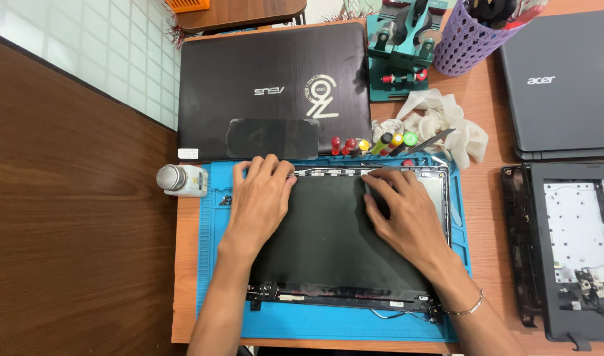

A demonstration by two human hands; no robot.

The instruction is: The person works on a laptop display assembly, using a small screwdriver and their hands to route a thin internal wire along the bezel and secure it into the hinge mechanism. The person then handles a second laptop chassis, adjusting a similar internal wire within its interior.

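Left hand (259, 198): lies flat and open, palm down, on the left part of the dark screen panel (328, 237); fingertips reach the panel's far edge. It grips nothing.
Right hand (404, 214): also flat and open on the right part of the same panel, fingers spread toward the far edge; a thin bracelet (470, 306) sits on the wrist. It grips nothing.
Screen panel: directly under both hands, lying face up in its lid frame on the blue work mat (315, 323); hinges and a loose cable show at the near edge, close to the wrists.
Work mat: under the panel, its rim showing on all sides of the hands.
Beyond the left hand: a closed black laptop (272, 86) with a dark flat pad (272, 138) lying on its near edge, just past the fingertips.
Beyond the right hand: a row of screwdrivers (381, 143) with red, yellow and green handles, just past the panel's far edge; behind them a crumpled white cloth (447, 122), a teal clamp fixture (401, 49) and a purple mesh holder (470, 39).
Left of the left hand: a small bottle (182, 180) lying on its side at the mat's corner.
Right of the right hand: an opened laptop base (572, 250), well apart; a closed grey laptop (562, 86) beyond it.
Obstruction: nothing lies between the hands and the panel; the screwdrivers crowd the far edge nearest the right fingertips.
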